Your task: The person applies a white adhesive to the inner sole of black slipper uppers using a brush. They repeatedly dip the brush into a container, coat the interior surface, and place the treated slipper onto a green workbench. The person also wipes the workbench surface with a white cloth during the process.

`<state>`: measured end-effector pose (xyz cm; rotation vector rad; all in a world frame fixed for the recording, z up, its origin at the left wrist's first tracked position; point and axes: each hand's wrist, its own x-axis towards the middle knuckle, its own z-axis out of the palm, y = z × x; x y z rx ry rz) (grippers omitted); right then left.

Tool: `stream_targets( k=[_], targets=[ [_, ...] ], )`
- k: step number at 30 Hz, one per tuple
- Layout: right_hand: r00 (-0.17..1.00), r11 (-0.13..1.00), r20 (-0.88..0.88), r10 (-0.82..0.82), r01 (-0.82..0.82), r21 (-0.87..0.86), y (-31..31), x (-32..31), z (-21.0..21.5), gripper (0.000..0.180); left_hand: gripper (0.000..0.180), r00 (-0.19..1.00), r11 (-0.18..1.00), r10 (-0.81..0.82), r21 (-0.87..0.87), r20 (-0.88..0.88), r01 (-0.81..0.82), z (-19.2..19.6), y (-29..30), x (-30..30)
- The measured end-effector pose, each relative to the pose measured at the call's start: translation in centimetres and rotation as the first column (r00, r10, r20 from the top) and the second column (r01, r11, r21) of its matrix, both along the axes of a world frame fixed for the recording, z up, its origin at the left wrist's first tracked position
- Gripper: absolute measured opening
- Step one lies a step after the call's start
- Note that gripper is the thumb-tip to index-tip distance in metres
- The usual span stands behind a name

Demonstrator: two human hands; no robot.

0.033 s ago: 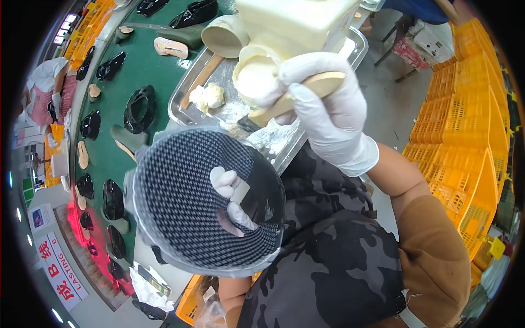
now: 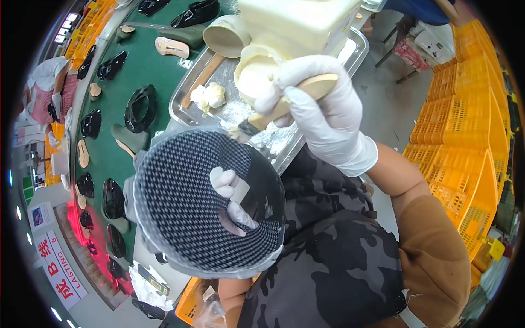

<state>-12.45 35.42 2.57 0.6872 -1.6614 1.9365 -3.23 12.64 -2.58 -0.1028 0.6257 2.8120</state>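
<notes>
My left hand is closed on a black shoe upper with a black-and-white patterned lining. Its gloved fingers show through the upper's opening; the rest of that hand is behind it. In my gloved right hand is a brush, pinched by its pale wooden handle. The dark-bound bristles sit at the upper's far rim; whether they touch it I cannot tell. Just beyond the brush, a cup of creamy white paste stands on a metal tray.
A pale lump, a wooden stick, a round container and a big cream jug are on or by the tray. On the left, a green conveyor carries black shoe parts. Yellow crates stand at right.
The brush has shifted slightly left and tilted, bringing its bristles into clearer view beside the upper's rim. My left hand and the upper have hardly moved.
</notes>
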Motion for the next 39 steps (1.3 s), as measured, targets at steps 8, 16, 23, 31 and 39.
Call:
stream_targets(
  k=[8, 16, 23, 31, 39],
  targets=[
    [0.986, 0.983, 0.150, 0.066, -0.090, 0.158, 0.8, 2.3, 1.4, 0.017, 0.050, 0.986, 0.190, -0.152, -0.981, -0.070, -0.040, -7.1, -4.2, -0.6],
    [0.995, 0.926, -0.005, -0.099, 0.094, 0.364, -0.1, 1.5, 0.9, 0.022, 0.048, 0.933, 0.224, -0.174, -0.935, -0.315, -0.274, -4.0, -2.2, -1.0],
    [0.993, 0.995, 0.086, -0.085, 0.080, 0.061, -0.9, 2.4, 1.5, 0.021, 0.045, 0.746, 0.329, -0.011, -0.707, -0.666, -0.626, -0.5, -0.2, -1.2],
    [0.934, 0.978, 0.344, 0.092, -0.149, 0.145, 0.2, 3.9, 1.8, 0.018, 0.043, 0.742, 0.362, 0.005, -0.691, -0.670, -0.626, -0.5, 0.0, -0.7],
    [0.786, 0.944, 0.525, 0.325, -0.234, -0.234, 1.6, 6.2, 3.5, 0.019, 0.042, 0.748, 0.416, 0.003, -0.679, -0.664, -0.605, -1.1, 0.2, -0.9]
  ],
)
